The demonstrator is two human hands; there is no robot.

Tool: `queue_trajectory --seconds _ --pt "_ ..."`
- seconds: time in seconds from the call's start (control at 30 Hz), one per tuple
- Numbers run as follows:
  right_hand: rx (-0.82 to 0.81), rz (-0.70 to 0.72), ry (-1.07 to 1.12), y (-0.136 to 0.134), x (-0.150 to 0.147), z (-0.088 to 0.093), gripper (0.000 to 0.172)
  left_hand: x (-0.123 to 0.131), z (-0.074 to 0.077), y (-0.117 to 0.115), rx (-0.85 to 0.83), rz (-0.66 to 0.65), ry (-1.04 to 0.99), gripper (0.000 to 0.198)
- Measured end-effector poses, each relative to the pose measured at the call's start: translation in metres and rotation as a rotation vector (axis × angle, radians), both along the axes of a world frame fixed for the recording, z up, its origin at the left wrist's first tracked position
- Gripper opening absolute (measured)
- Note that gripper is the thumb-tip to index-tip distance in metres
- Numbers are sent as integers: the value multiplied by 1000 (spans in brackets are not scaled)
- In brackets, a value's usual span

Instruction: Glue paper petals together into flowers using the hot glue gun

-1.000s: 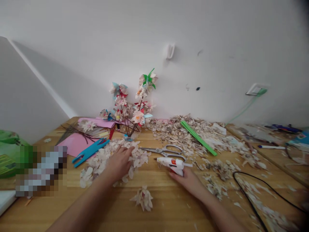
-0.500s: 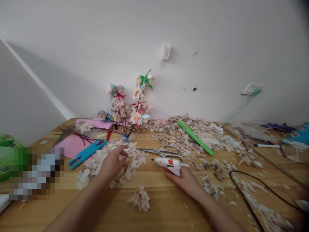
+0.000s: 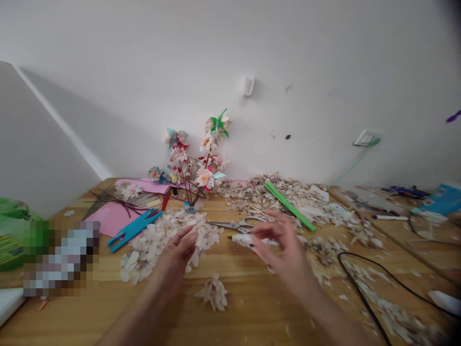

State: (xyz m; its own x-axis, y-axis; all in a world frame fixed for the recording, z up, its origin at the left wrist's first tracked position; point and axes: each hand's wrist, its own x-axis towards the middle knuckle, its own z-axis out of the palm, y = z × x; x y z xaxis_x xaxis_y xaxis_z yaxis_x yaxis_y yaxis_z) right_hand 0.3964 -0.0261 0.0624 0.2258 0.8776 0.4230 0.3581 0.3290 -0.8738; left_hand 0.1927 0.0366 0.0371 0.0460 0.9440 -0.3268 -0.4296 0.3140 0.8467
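My left hand [image 3: 177, 252] is at the right side of a heap of pale dried petals [image 3: 144, 257], its fingers loosely curved and nothing visible in them. My right hand [image 3: 283, 245], somewhat blurred, hovers over a white glue gun [image 3: 244, 240] with its fingers apart. The hand hides much of the glue gun, which lies on the wooden table. Just behind it are silver scissors [image 3: 232, 225], their handles partly covered. A flower made of pale petals [image 3: 213, 294] rests on the bare wood in front, between my forearms.
Petal flowers on twigs [image 3: 205, 178] stand at the back against the wall. Green strips [image 3: 290, 205] lie on a wide spread of petals [image 3: 252, 192]. Left are a blue notched piece [image 3: 135, 230], pink paper [image 3: 111, 218] and a green bag [image 3: 12, 235]. A black cable [image 3: 355, 283] loops at right.
My right hand has let go of the glue gun and risen above it. My left hand has drawn nearer and slightly right. The view has shifted slightly.
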Motion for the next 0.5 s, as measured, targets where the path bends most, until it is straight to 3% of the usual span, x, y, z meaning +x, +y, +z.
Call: queue_trajectory --seconds 0.1,0.2,0.5 --pt "-127 181 103 11 -45 -11 51 13 5 -12 -84 -12 -155 20" --pt "-164 191 199 23 -69 -22 56 19 5 -21 -135 -18 -264 18" --pt "-222 191 352 24 -71 -17 52 10 7 -29 -251 -59 -426 17"
